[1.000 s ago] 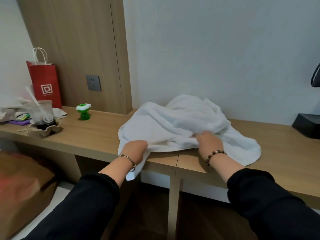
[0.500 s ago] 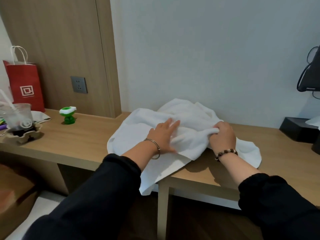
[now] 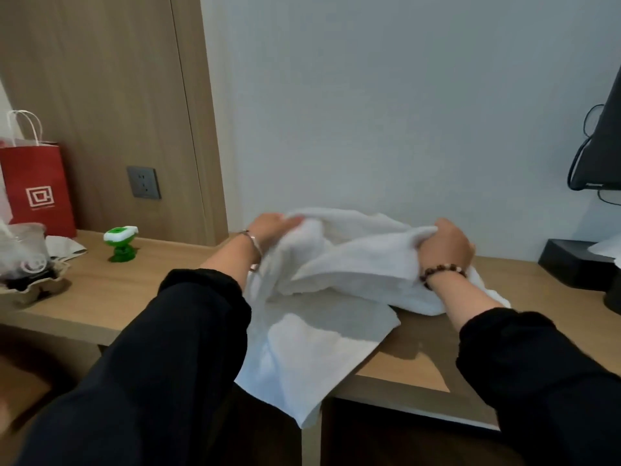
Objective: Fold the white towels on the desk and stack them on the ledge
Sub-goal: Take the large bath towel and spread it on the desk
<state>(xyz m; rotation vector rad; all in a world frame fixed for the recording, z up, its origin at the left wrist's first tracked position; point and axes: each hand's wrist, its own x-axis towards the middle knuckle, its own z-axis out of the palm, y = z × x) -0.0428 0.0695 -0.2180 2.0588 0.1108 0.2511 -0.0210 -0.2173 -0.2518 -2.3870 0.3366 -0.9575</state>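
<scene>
The left hand [image 3: 273, 226] and right hand [image 3: 447, 244] were each observed clenched on a bunched fold of the white towel [image 3: 339, 264]. The towel was heaped toward the tabletop's [image 3: 134, 290] rear edge, with one corner draped over the front edge. A red paper bag [image 3: 37, 186] was noted at the left rear.

Your left hand [image 3: 272, 227] and right hand [image 3: 445, 243] each gripped white towel [image 3: 353, 264] bunched on counter [image 3: 134, 290]; one corner overhung front edge.

We look from one head-worn camera, forward and down, close over the pale wooden desk [image 3: 151, 290] against the plain grey-white wall [image 3: 403, 112].
</scene>
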